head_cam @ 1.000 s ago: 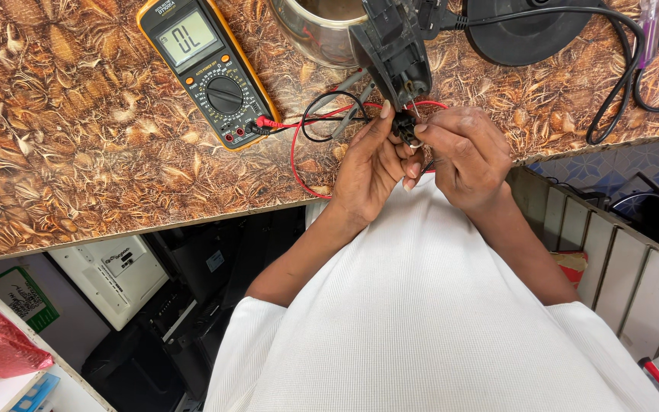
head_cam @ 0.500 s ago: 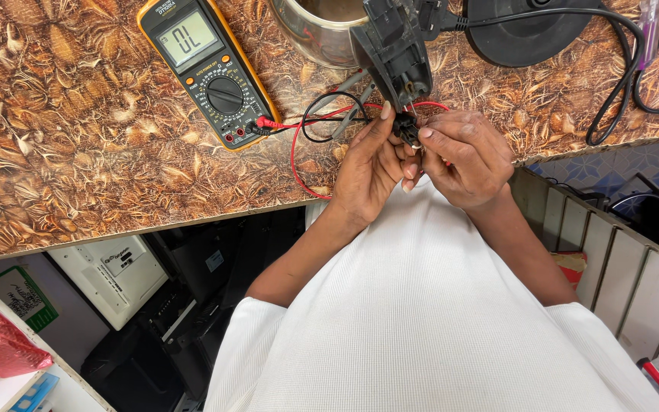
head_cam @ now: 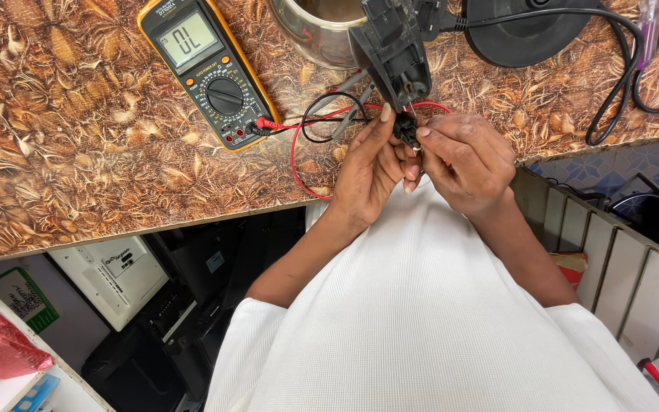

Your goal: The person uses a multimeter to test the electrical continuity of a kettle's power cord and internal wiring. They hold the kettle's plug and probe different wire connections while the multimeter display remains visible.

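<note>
Bench edge: the brown leaf-patterned bench (head_cam: pixel 55 152) ends in a slanting front edge running from left of frame up to the right; both hands work right at it, centre of frame.
Open room: bare bench surface lies at left; above the hands the space is crowded.
Surface: a yellow-cased digital multimeter (head_cam: pixel 207 72) lies upper left, its red and black test leads (head_cam: pixel 306 126) looping toward the hands. A steel kettle body (head_cam: pixel 314 27) and a round black kettle base (head_cam: pixel 528 27) sit along the top.
Left hand (head_cam: pixel 371 168): its grip is closed, fingertips pinching a small black connector (head_cam: pixel 406 128).
Right hand (head_cam: pixel 467 156): its grip is curled shut on the same connector, just below the black plastic kettle handle (head_cam: pixel 394 49).
</note>
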